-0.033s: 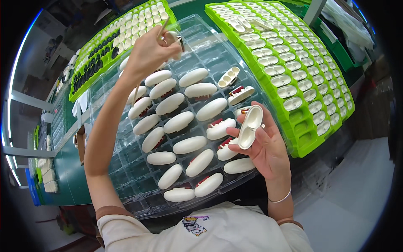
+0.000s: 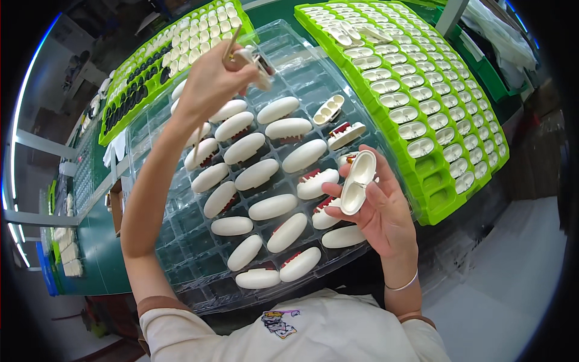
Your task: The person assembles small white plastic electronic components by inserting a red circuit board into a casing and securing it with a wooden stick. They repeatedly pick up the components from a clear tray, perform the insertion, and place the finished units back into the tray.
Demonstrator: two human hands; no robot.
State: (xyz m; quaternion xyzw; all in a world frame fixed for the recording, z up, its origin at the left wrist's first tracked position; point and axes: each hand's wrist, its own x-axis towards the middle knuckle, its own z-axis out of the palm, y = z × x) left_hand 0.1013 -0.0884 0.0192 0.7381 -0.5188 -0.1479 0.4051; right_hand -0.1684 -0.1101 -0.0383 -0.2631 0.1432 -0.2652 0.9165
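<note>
My left hand (image 2: 216,77) reaches over the far part of the clear tray (image 2: 304,66), fingers closed. It grips a thin tan stick (image 2: 232,41) and a small white part (image 2: 256,65) with a dark area, blurred by motion. My right hand (image 2: 386,214) holds an oval white case shell (image 2: 358,183), its two hollows facing up, at the tray's right edge. Several smooth white oval cases (image 2: 288,233) lie in the clear tray, some showing red parts and white pins underneath. Beyond my right fingers are a white insert with round hollows (image 2: 329,110) and a case with a red part (image 2: 347,136).
At the right, a bright green tray (image 2: 437,208) holds rows of white two-hollow shells. Another green tray (image 2: 108,134) at the far left carries white and black pieces. A dark green bin (image 2: 491,78) with clear plastic stands at the far right.
My left hand has shifted slightly, and the white part in it has swung a little right and nearer. The shell in my right hand has tilted and moved slightly left.
</note>
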